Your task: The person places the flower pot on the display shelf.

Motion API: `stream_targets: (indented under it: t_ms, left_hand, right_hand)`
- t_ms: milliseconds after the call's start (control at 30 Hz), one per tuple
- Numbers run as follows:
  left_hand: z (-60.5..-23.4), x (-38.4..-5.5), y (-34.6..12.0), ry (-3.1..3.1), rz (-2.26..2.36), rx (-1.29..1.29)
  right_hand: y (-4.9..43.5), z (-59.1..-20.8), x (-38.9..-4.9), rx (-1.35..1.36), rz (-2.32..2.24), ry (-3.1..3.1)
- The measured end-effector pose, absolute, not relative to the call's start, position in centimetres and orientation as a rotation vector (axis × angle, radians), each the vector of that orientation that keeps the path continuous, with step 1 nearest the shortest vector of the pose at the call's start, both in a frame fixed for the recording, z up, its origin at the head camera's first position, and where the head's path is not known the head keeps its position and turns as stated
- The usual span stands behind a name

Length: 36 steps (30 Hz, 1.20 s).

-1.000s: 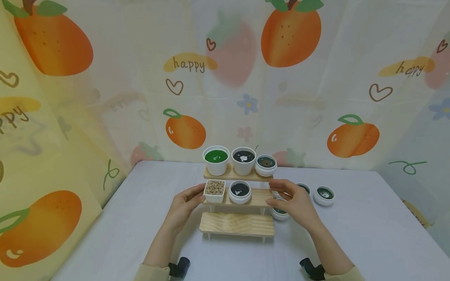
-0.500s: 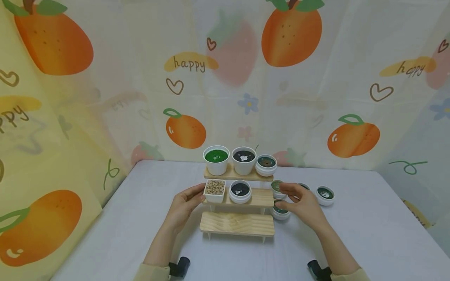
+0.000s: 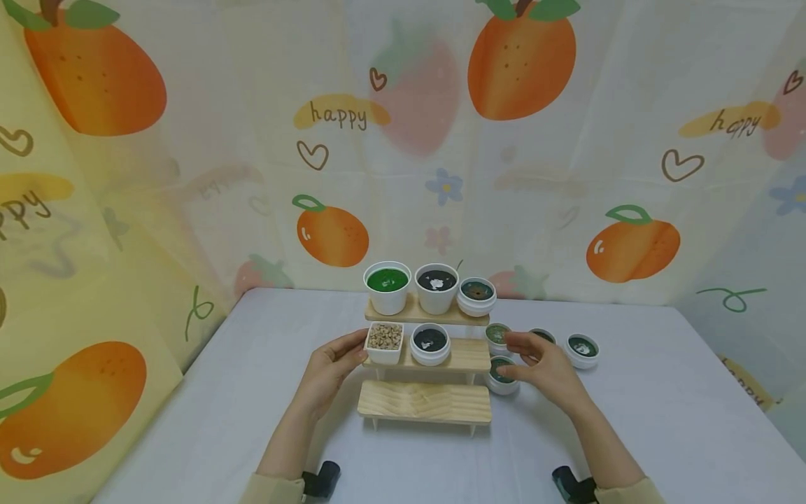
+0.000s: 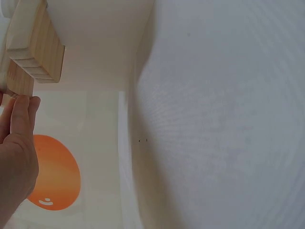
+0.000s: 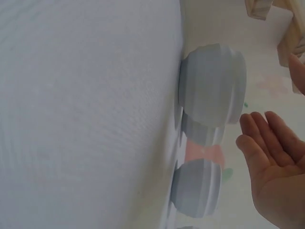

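We touch the middle shelf [image 3: 470,355] with our left hand's [image 3: 322,371] extended fingers, likely to steady it, while our relaxed, empty right hand [image 3: 549,374] hovers by a pot [image 3: 502,387].

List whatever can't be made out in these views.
Head view: lower part of the dark-topped pot, hidden by the right hand.
Right wrist view: contents of the nearest pot, hidden by its own wall.
Left wrist view: white thing at top left, cut off by the edges.
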<state>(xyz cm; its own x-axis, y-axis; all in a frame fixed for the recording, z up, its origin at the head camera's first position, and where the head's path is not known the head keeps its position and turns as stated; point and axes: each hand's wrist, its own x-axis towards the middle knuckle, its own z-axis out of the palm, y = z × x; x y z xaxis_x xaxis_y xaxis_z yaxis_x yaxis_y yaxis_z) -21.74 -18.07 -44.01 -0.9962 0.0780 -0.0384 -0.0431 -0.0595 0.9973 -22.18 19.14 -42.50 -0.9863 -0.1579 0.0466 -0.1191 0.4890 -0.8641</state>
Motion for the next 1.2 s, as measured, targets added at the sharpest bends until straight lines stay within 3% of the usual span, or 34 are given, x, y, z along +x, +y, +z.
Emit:
stream_targets:
  t_ms: [1200]
  left_hand:
    - [-44.1,-21.8,-18.1,2.098,2.229,0.037]
  right_hand:
    - [20.3,-45.1,-23.1,-0.378,-1.388,2.633]
